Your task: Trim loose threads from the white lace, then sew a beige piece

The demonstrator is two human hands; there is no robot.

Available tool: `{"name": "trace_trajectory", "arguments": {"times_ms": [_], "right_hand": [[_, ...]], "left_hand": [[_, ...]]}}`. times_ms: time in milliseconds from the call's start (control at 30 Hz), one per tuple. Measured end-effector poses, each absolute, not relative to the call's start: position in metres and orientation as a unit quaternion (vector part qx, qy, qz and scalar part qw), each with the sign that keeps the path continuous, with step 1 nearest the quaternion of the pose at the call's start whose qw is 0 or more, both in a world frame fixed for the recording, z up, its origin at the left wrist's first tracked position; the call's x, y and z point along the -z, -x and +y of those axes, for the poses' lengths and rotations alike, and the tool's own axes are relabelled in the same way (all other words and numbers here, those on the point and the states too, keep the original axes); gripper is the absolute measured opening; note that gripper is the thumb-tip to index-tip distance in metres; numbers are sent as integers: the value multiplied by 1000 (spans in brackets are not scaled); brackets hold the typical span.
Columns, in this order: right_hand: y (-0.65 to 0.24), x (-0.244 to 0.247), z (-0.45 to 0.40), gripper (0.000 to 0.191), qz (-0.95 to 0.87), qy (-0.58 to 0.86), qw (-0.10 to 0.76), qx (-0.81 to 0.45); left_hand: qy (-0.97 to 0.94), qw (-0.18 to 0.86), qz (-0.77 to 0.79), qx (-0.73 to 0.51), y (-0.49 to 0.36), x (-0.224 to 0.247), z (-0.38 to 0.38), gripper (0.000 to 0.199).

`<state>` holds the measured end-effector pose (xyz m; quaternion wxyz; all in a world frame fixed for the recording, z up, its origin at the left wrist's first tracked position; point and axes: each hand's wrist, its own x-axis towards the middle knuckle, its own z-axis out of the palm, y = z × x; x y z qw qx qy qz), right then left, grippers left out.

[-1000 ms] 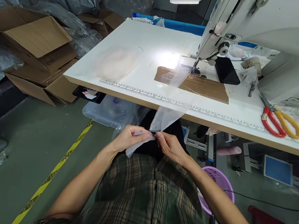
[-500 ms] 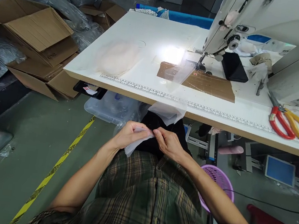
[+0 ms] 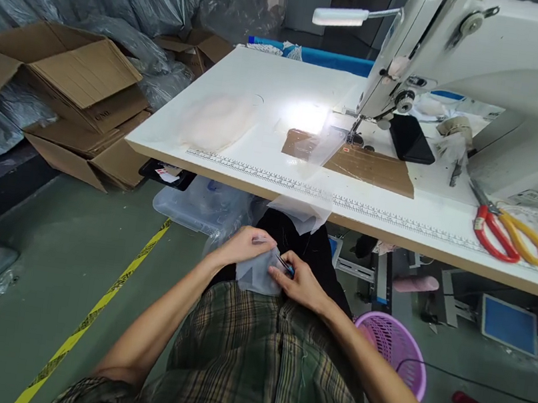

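Observation:
Over my lap, my left hand [image 3: 248, 247] pinches a piece of sheer white fabric [image 3: 258, 275] that hangs down between my hands. My right hand [image 3: 301, 282] is closed around a small pair of thread snips [image 3: 285, 266] with a blue part, their blades pointing left at the fabric's upper edge. Whether the blades touch the cloth I cannot tell. Just beyond my hands, another strip of sheer fabric [image 3: 304, 212] drapes over the table edge and runs up toward the sewing machine [image 3: 393, 78].
On the white table [image 3: 261, 79] lie brown card [image 3: 375, 170], a phone [image 3: 412, 139], large red-and-yellow scissors [image 3: 502, 229] and a pale fabric pile [image 3: 220, 120]. Cardboard boxes [image 3: 85, 80] stand left. A purple basket [image 3: 393, 348] sits on the floor by my right arm.
Thread snips now show in my right hand, which has turned and shifted slightly right of my left. The held fabric hangs more spread out. The view has tilted up a little.

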<state>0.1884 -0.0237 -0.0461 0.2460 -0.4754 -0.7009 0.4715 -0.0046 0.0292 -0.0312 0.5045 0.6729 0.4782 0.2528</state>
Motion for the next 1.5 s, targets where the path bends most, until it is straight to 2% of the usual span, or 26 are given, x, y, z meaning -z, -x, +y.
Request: {"name": "trace_trajectory", "arguments": {"times_ms": [33, 100, 167, 233, 367, 433, 500, 600, 733, 833, 900, 1033, 1133, 1367, 1500], "right_hand": [[-191, 50, -25, 25, -714, 494, 226, -442], [-196, 53, -27, 24, -740, 529, 195, -367], [-202, 49, -28, 23, -755, 543, 192, -314], [-205, 37, -29, 20, -762, 530, 215, -305], [-200, 6, -29, 16, -761, 464, 309, -331], [-195, -6, -26, 16, -746, 454, 367, -320], [-190, -12, -20, 21, -715, 485, 410, -291], [-186, -14, -11, 35, -661, 562, 429, -253], [-188, -15, -8, 23, -640, 580, 426, -269], [-190, -19, -17, 19, -684, 510, 415, -316], [-190, -21, -26, 16, -718, 449, 399, -353], [-190, -18, -40, 13, -749, 376, 368, -402], [-195, -14, -41, 15, -744, 376, 350, -428], [-204, -7, -18, 47, -729, 433, 302, -434], [-195, -3, -5, 48, -765, 413, 284, -406]], "left_hand": [[-699, 459, 488, -249, 4, 38, 33, 31], [-719, 393, 509, -262, 3, 49, 40, 46], [-699, 380, 522, -308, 2, 51, 47, 64], [-661, 407, 510, -372, 2, 44, 54, 67], [-630, 426, 486, -430, -3, 16, 55, 41], [-678, 378, 484, -404, -8, 7, 46, 27], [-757, 306, 444, -369, -14, 4, 32, 21], [-848, 223, 345, -334, -22, 4, 12, 23], [-858, 205, 297, -366, -21, -4, 3, 10], [-799, 240, 349, -427, -10, -16, 14, 31], [-773, 325, 347, -420, -4, -20, 22, 42], [-697, 573, 248, -352, -2, -19, 25, 36], [-611, 666, 263, -336, -5, -16, 14, 25], [-546, 632, 446, -322, 2, -10, -4, 28], [-564, 622, 441, -317, 5, -12, -5, 28]]}}
